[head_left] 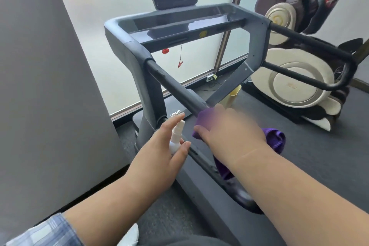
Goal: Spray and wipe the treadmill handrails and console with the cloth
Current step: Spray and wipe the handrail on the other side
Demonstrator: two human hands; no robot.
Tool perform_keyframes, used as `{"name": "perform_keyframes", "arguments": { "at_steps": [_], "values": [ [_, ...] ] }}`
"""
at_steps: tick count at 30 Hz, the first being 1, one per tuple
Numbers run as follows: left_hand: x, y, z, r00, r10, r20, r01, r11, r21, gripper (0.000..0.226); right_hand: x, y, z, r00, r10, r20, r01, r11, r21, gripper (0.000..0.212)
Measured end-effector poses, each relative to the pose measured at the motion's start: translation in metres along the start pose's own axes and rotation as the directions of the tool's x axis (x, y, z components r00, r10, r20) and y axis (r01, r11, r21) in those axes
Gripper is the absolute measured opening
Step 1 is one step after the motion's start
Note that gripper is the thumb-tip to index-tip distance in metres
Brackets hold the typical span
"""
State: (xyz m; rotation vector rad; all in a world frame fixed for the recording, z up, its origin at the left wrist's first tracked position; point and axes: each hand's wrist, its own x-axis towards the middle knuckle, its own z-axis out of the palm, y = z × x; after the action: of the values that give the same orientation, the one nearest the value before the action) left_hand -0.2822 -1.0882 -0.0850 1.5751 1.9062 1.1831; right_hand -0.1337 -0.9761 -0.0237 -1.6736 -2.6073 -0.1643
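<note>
Treadmill, grey rigid frame with black padded left handrail (175, 88), fixed, takes firm pressure. Purple soft cloth (273, 138), light and floppy, is bunched round that rail near its lower end under right hand (229, 132), whose grip wraps it. Small white plastic spray bottle (176, 136), light, likely slippery, is pinched at body by left hand (159, 146), forefinger extended past nozzle.

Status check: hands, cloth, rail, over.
Left hand holds spray bottle, index finger raised. Right hand presses purple cloth on near handrail. Console untouched. Nothing blocking.
</note>
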Motion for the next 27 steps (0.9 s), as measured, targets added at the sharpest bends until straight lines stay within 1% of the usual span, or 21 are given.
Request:
{"name": "perform_keyframes", "arguments": {
  "at_steps": [3,7,11,15,19,23,25,27],
  "values": [
    [0.01,-0.017,-0.008,0.999,-0.03,-0.018,0.03,0.999,-0.023,0.056,0.022,-0.015,0.003,0.999,-0.029,-0.023,0.029,0.999,-0.023,0.058],
    [0.028,-0.043,-0.03,0.998,-0.055,-0.027,0.054,0.998,-0.035,0.057,0.061,-0.048,0.004,0.997,-0.057,-0.042,0.056,0.998,-0.03,0.053],
    [0.046,-0.066,-0.067,0.997,-0.069,-0.033,0.067,0.996,-0.06,0.055,0.111,-0.091,0.004,0.997,-0.056,-0.049,0.054,0.997,-0.048,0.06],
    [0.065,-0.098,-0.107,0.995,-0.081,-0.059,0.078,0.996,-0.052,0.057,0.161,-0.132,0.007,0.998,-0.036,-0.049,0.035,0.999,-0.019,0.063],
    [0.084,-0.123,-0.13,0.994,-0.079,-0.081,0.074,0.995,-0.065,0.057,0.199,-0.159,0.01,0.997,-0.036,-0.062,0.036,0.999,-0.009,0.061],
    [0.109,-0.136,-0.146,0.999,-0.029,-0.045,0.025,0.997,-0.077,0.058,0.215,-0.168,0.011,0.997,-0.032,-0.073,0.034,0.999,0.023,0.061],
    [0.121,-0.138,-0.147,1.0,0.018,-0.009,-0.019,0.997,-0.073,0.058,0.212,-0.165,0.01,0.997,-0.029,-0.067,0.031,0.999,0.038,0.068],
    [0.132,-0.138,-0.145,0.998,0.057,0.035,-0.054,0.995,-0.082,0.058,0.206,-0.161,0.008,0.999,0.005,-0.034,-0.004,0.999,0.046,0.076]
  ]
}}
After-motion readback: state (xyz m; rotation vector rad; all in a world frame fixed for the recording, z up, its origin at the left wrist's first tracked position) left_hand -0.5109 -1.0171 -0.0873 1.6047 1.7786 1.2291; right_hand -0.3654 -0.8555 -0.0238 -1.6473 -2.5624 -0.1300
